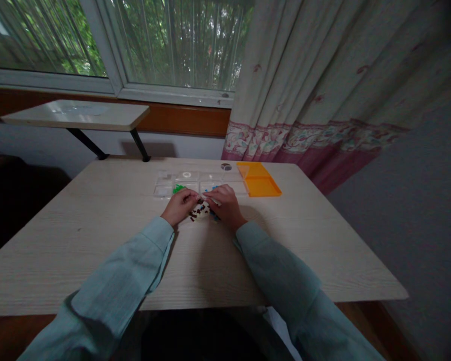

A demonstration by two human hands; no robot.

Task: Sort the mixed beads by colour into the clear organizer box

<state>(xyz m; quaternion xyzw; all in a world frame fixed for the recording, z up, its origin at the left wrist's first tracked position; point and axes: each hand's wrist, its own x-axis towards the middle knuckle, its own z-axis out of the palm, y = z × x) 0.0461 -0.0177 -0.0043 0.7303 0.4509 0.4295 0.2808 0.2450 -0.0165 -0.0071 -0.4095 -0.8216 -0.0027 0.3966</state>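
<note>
My left hand [179, 205] and my right hand [225, 204] meet over a small heap of tiny dark and white pieces [200, 211] on the wooden table [108, 235]. Both hands have their fingers curled inward in a pinch. The right hand grips a thin pale stick-like thing [213, 201]. What the left fingers pinch is too small to make out. Just behind the hands lies a clear compartment box [195, 182] with green bits [178, 188] and blue bits in its near cells.
An orange lid [258, 184] lies hinged open to the right of the clear box. A small white side table [75, 114] stands under the window at the back left. A curtain [323, 90] hangs at the right, beyond the table's far edge.
</note>
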